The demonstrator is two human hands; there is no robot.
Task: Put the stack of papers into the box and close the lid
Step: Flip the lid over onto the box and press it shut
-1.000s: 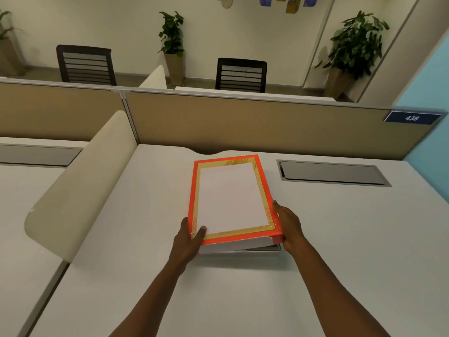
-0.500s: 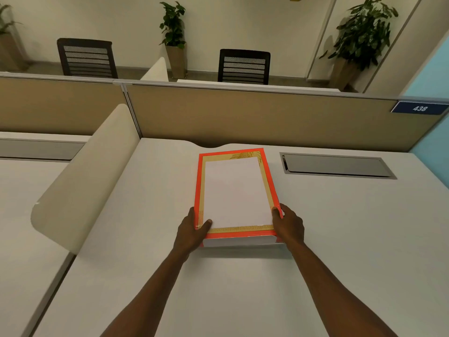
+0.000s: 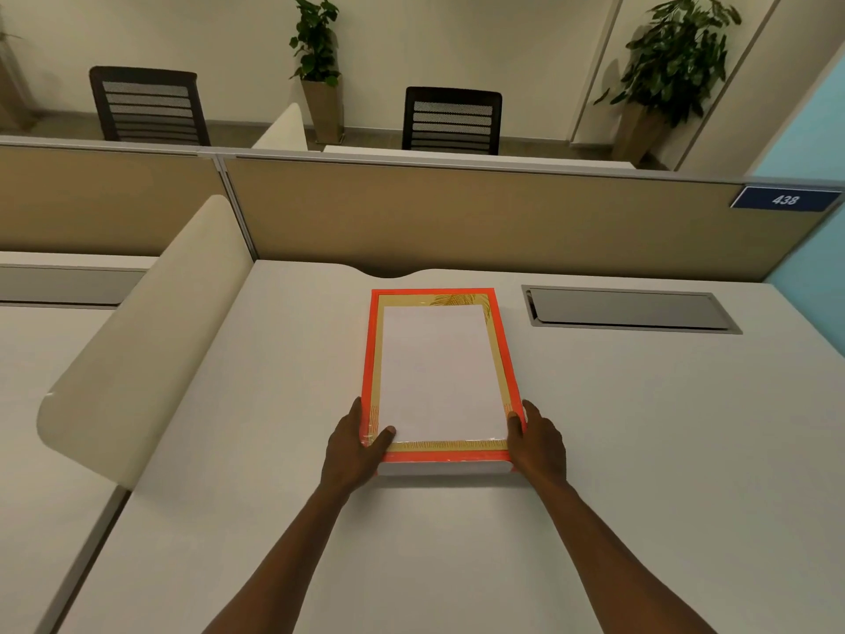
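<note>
A flat box (image 3: 446, 469) lies on the white desk (image 3: 640, 450), covered by its lid (image 3: 436, 372), which has an orange rim, a gold border and a clear window showing a white sheet. The lid sits level on the box. My left hand (image 3: 359, 443) grips the lid's near left corner, thumb on top. My right hand (image 3: 537, 439) grips the near right corner, thumb on the rim. The stack of papers is seen only as the white sheet under the window.
A cream curved divider (image 3: 137, 345) rises at the left of the desk. A grey cable hatch (image 3: 626, 308) is set into the desk right of the box. A tan partition (image 3: 457, 212) runs along the far edge, with chairs and potted plants behind.
The lid's near edge, raised and skewed a second ago, has come down flat and square on the box. Both hands stayed at the near corners.
</note>
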